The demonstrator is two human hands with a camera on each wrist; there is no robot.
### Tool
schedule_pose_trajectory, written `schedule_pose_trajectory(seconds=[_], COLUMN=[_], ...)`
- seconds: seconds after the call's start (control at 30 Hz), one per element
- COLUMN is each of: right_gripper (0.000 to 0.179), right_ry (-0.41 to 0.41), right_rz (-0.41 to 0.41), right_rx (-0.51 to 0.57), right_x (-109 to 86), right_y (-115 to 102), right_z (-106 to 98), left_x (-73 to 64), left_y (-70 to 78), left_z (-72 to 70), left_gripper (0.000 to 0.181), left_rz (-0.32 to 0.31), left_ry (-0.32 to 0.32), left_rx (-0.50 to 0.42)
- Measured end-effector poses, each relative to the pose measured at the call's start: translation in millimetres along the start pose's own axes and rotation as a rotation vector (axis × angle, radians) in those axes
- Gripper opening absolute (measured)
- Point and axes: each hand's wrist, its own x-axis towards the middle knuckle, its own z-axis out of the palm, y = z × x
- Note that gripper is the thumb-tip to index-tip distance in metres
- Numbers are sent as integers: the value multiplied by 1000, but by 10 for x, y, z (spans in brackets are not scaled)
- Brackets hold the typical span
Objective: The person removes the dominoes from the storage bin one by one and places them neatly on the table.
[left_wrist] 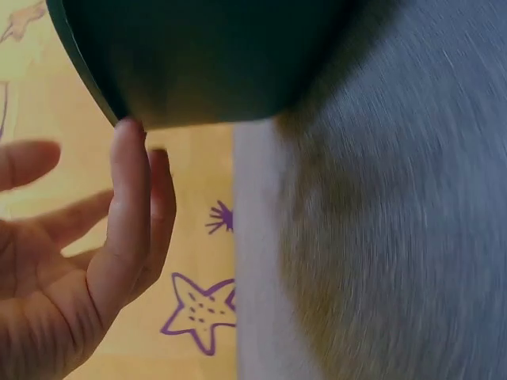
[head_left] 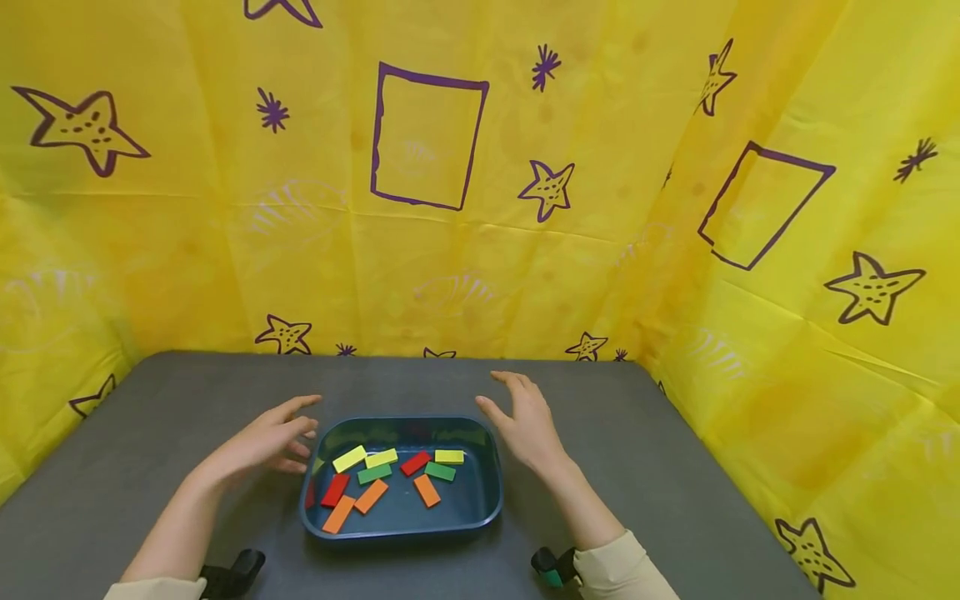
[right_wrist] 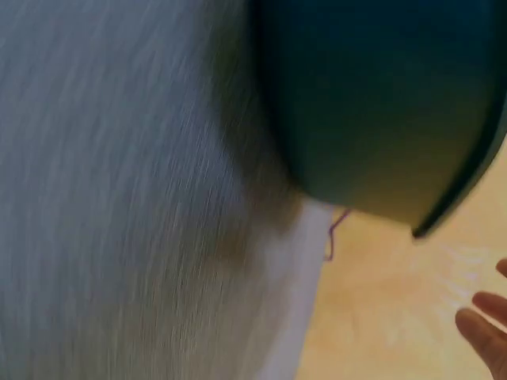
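Observation:
A dark blue-green rectangular tray (head_left: 405, 530) with rounded corners stands on the grey table. Lying flat inside it are several small blocks: yellow (head_left: 449, 457), green (head_left: 440, 472), red (head_left: 335, 490) and orange (head_left: 427, 491). Beside the tray's left end is my left hand (head_left: 273, 437), fingers loosely bent and spread, holding nothing. One of its fingertips (left_wrist: 129, 131) appears right at the tray's rim in the left wrist view. My right hand (head_left: 527, 423) hovers off the tray's back right corner, fingers relaxed and apart. Only its fingertips (right_wrist: 478, 328) show in the right wrist view, away from the tray wall.
Yellow cloth (head_left: 450, 275) printed with purple stars and squares hangs behind the table and along its sides. The grey table top (head_left: 615, 433) extends around the tray. Dark straps (head_left: 232, 575) sit at both wrists, below pale sleeves.

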Motion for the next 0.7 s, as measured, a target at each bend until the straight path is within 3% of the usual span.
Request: schedule_pose_trajectory(seconds=[0.1,0.3,0.7], right_gripper=[48,37,34], right_ry=[-42,-137,-234], right_rz=[11,84,184], right_rx=[106,305,388], right_x=[-35,-100,-102], right_y=[-91,-199,-316], right_z=[58,182,507], left_x=[18,59,71], left_y=[-41,-93,-123], left_z=[22,71,73], left_gripper=[66,69,61], left_rz=[-15,-5,13], left_ry=[-44,-49,-58], left_rx=[-45,-37,-26])
